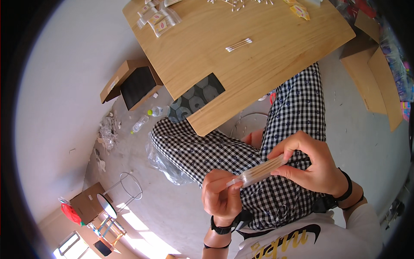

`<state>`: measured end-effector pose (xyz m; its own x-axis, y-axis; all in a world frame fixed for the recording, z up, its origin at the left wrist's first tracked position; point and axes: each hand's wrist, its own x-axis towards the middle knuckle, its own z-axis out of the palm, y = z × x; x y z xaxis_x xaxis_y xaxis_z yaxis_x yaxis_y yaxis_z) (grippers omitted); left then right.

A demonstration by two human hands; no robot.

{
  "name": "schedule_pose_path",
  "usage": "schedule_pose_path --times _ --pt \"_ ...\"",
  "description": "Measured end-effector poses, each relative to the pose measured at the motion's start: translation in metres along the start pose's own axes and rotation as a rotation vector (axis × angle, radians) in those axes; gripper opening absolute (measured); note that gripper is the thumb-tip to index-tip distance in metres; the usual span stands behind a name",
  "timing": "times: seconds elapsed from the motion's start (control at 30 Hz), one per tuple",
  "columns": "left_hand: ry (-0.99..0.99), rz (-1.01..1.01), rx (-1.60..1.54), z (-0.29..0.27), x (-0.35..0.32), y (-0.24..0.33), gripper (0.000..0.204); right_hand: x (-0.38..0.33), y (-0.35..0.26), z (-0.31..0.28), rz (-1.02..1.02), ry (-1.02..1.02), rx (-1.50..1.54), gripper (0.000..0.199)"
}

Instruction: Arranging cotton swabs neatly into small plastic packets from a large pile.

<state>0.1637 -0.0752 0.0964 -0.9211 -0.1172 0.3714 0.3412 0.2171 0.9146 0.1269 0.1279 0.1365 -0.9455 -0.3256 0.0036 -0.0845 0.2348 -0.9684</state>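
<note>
Above my lap, a narrow clear plastic bag of cotton swabs [259,171] stretches between my two hands. My left hand [221,194] pinches one end of the bag between thumb and fingers. At the other end, my right hand [308,162] grips the bag with thumb below and fingers above. The wooden sticks show through the plastic. On the wooden table [194,56] ahead lies a small bundle of loose cotton swabs [239,45], apart from both hands.
At the table's far left are small filled plastic bags [160,21]; scattered swabs [241,3] and yellow packets [299,10] lie at its far edge. Open cardboard boxes [137,84] stand left and right [373,82]. Plastic bottles [140,124] and a clear bag [166,164] are on the floor.
</note>
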Motion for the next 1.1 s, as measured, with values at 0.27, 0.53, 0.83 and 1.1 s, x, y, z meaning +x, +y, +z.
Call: schedule_pose_path --times 0.27,0.53,0.83,1.1 --pt "0.004 -0.135 0.013 0.0029 -0.0003 0.0042 0.020 0.0008 0.0049 0.0023 -0.050 0.022 0.005 0.030" --pt "0.065 -0.103 -0.090 0.0044 0.0003 -0.0010 0.011 -0.0007 -0.0015 -0.0018 0.242 0.016 0.292 0.019" --pt "0.051 -0.299 -0.197 0.0046 0.0017 0.0037 0.009 0.0005 -0.0007 -0.0037 0.236 0.031 0.259 0.014" --pt "0.066 -0.432 -0.268 0.0067 0.0028 0.0063 0.007 -0.0008 0.0023 -0.0029 0.231 0.024 0.270 0.016"
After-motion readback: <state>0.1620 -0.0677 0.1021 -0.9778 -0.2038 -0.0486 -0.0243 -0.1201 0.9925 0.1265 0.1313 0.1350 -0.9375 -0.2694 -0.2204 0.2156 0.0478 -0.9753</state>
